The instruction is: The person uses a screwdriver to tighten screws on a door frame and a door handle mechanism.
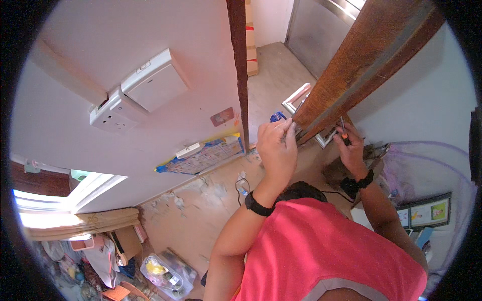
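A brown wooden door (359,65) stands edge-on in front of me, with a grey strip along its edge. Silver door handles show on both sides of it, one handle (296,98) at the left and another handle (327,138) at the right. My left hand (278,143) is at the door's edge, fingers bent and pressed together; what they pinch is hidden. Beside it is a small blue object (277,117). My right hand (352,148) is closed round a screwdriver (345,136) with an orange and black handle, its shaft pointing up beside the door's right face.
A white wall with switch boxes (155,83) and a colourful poster (201,154) is at left. A dark door frame (241,75) stands ahead. A plastic bin (168,276) sits low left. Purple netting (427,165) and a picture frame (427,210) are at right.
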